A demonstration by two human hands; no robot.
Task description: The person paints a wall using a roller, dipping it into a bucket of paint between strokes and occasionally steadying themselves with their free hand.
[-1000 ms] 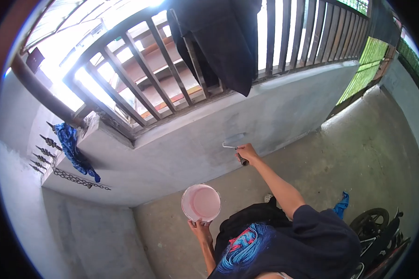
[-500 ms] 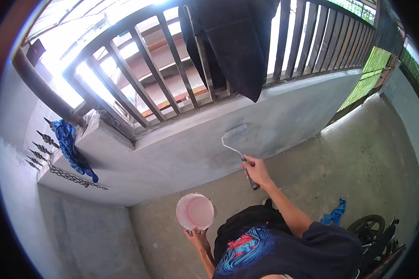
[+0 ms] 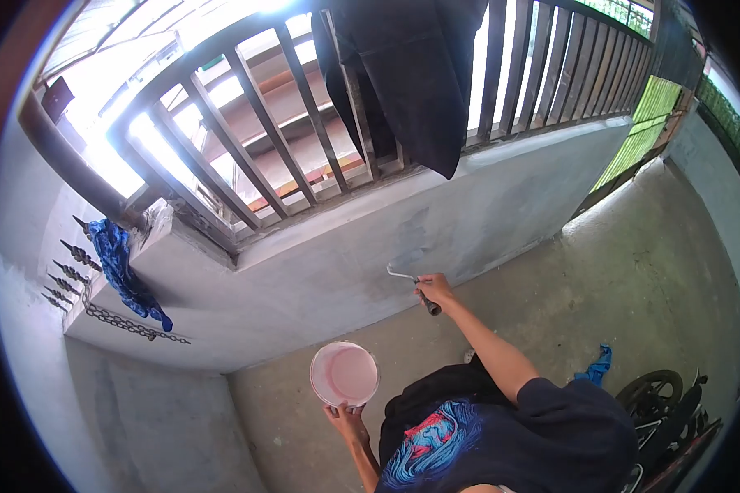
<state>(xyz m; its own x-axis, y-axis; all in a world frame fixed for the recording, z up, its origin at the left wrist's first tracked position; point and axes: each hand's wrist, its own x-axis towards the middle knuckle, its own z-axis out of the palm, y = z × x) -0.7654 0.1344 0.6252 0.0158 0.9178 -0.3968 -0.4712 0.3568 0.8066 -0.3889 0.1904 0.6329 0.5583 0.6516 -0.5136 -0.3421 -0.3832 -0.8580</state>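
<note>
My right hand [image 3: 434, 287] is closed round the dark handle of a paint roller [image 3: 402, 274]. The roller's bent metal frame reaches up to the low grey wall [image 3: 321, 287], and its pale head blends into the wall surface there. Below, my left hand [image 3: 350, 421] grips the near rim of a round bucket [image 3: 321, 374], thumb over the edge. The bucket's pale pinkish inside faces me. Damp, darker patches show on the wall just above the roller.
Metal railing [image 3: 284, 107] tops the wall, with a black cloth [image 3: 411, 90] draped over it. At left, a blue crumpled plastic [image 3: 123, 267] and a chain [image 3: 131, 316] hang by spiked ironwork. A motorcycle [image 3: 662, 411] stands behind me at right, near a blue scrap [image 3: 598, 366] on the floor.
My right hand has moved the roller down and slightly left along the wall. My left hand still holds the bucket in about the same place.
</note>
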